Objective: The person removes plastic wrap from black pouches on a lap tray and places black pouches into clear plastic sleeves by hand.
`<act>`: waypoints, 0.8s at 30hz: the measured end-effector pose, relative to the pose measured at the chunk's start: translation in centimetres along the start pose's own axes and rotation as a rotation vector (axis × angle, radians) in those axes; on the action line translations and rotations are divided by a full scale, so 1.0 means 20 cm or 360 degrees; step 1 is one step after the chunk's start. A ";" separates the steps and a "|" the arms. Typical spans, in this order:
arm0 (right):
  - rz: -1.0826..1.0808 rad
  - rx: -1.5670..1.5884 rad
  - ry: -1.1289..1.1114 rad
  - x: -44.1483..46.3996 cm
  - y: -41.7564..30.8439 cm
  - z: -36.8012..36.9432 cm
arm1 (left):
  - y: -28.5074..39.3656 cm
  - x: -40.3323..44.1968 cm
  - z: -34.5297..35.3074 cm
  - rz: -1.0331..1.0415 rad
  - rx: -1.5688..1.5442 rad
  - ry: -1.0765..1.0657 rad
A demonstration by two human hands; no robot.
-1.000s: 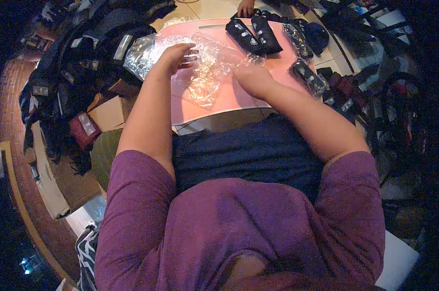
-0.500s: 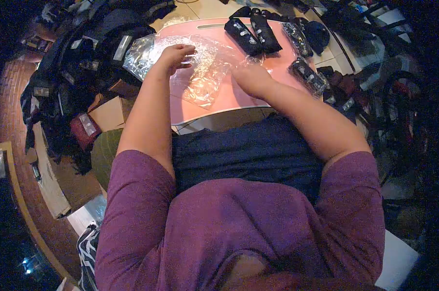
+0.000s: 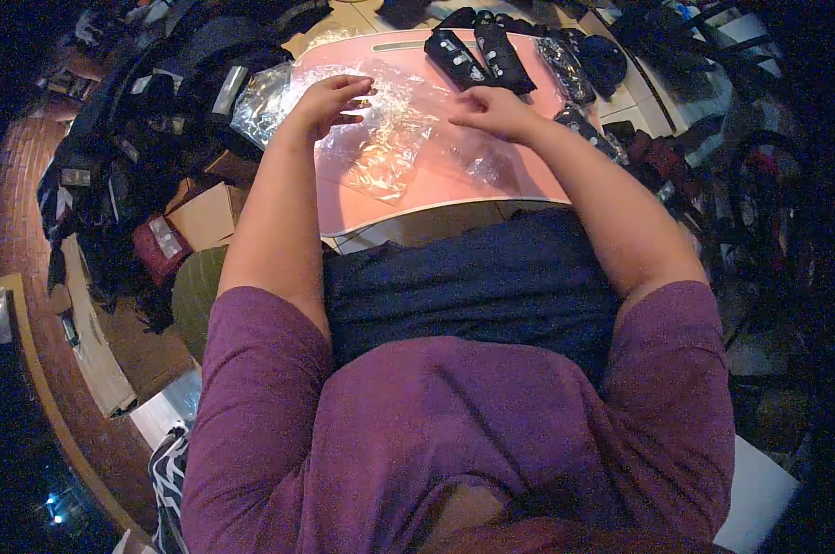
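Note:
Clear plastic bags point(image 3: 380, 162) lie crinkled and shiny over the pink low table point(image 3: 357, 212). Above their left part hovers my left hand point(image 3: 330, 106), fingers apart with nothing visible in them. My right hand point(image 3: 500, 113) is over the right side of the plastic, its thumb and fingers parted; whether a fingertip touches the film cannot be made out. Beyond it, two black folded bundles with pale labels, a left one point(image 3: 459, 60) and a right one point(image 3: 505, 60), lie side by side at the far edge.
Plastic-wrapped dark packs, one farther back point(image 3: 565, 69) and one nearer point(image 3: 579, 125), line the table's right edge. Heaps of dark goods point(image 3: 168, 102) surround the table. At left are a cardboard piece point(image 3: 205, 214) and a dark red labelled pack point(image 3: 162, 249).
My right hand has opened from a closed shape and moved slightly up. Plastic film now shows spread below it. My left hand has shifted slightly up and left.

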State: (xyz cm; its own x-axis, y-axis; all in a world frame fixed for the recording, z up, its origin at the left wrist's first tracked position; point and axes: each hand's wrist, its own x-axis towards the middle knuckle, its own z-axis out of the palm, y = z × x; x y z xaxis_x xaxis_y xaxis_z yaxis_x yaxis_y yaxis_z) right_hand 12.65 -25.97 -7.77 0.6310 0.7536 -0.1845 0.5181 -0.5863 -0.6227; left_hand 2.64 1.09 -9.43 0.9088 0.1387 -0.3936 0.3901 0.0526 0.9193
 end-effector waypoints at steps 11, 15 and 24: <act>0.0183 0.0653 -0.0248 0.01 0.03 -0.08 | 0.04 -0.01 -0.01 0.0108 0.0049 0.0067; 0.0288 0.0633 -0.0178 0.00 0.04 -0.10 | 0.01 0.00 -0.03 0.0097 0.0012 0.0119; 0.0242 0.0870 0.0095 0.00 0.11 -0.19 | -0.06 0.03 -0.18 -0.0104 0.0854 0.0503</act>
State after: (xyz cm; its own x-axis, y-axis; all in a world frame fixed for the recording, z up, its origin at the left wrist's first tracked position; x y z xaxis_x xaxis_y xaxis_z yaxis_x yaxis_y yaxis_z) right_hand 15.89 -28.42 -6.17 0.7147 0.6454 -0.2693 0.0548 -0.4356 -0.8985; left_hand 2.23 4.58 -10.75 0.8247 0.4423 -0.3525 0.5381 -0.4217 0.7298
